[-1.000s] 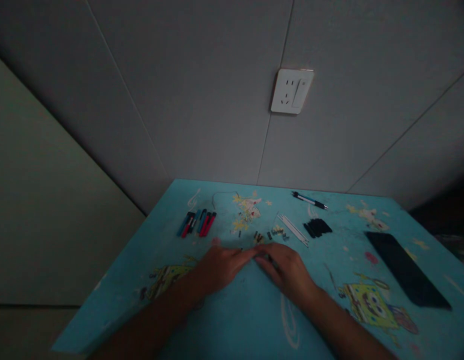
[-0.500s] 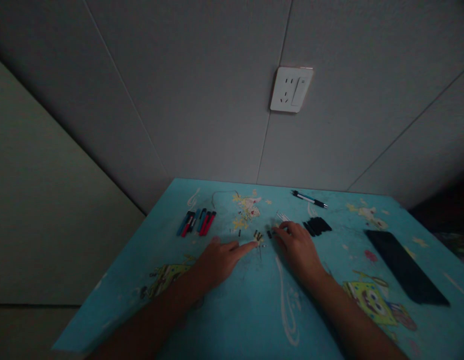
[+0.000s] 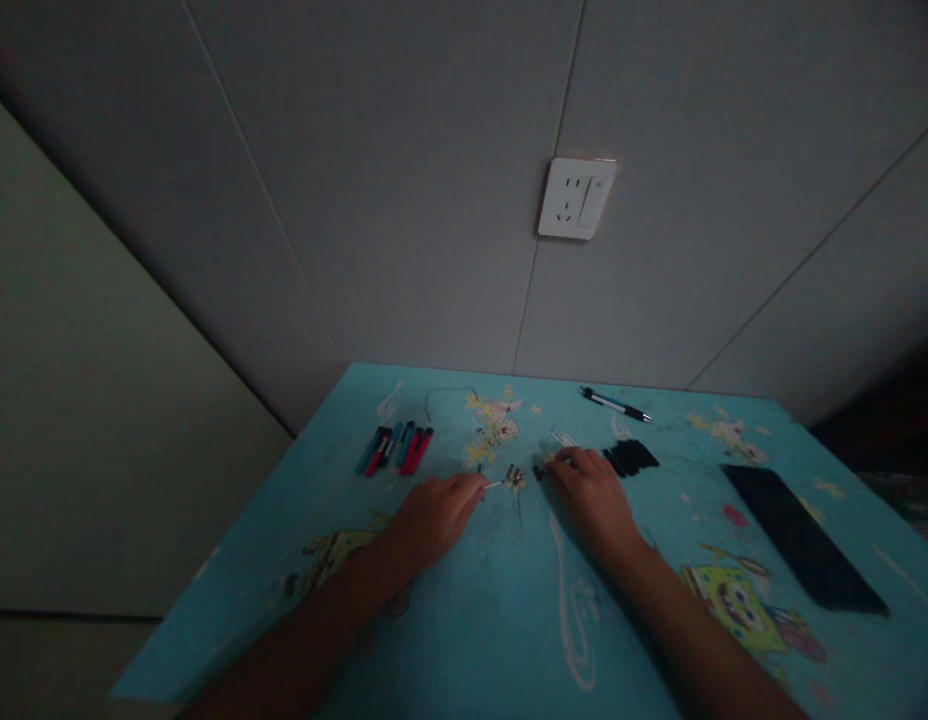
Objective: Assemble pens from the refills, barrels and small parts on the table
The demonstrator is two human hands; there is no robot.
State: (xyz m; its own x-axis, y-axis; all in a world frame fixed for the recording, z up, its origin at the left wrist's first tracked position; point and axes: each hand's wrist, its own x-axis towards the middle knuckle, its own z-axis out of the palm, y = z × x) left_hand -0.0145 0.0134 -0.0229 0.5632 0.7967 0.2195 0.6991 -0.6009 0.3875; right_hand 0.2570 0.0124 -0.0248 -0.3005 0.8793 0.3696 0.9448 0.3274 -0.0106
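Observation:
My left hand (image 3: 440, 512) is closed in a pinch around a thin white pen refill (image 3: 494, 485), its dark tip pointing right. Just beyond that tip lie several small metallic pen parts (image 3: 515, 475). My right hand (image 3: 593, 500) rests on the table with its fingers bent together, thumb and fingertips low at the surface. Whatever is between them is hidden. Small black pieces (image 3: 539, 472) lie at its fingertips, and several thin white refills (image 3: 564, 438) lie just behind it.
Blue and red pen barrels (image 3: 395, 448) lie in a group at the left. Black tube-like pieces (image 3: 631, 456) sit right of my right hand, with a whole pen (image 3: 615, 404) behind. A dark flat slab (image 3: 801, 538) lies at the right. A wall with a socket (image 3: 577, 198) closes the back.
My left hand's index finger was stretched toward the small metallic parts; now the hand has drawn back left, pinching the white refill. My right hand stays nearly in place. The view has tilted slightly.

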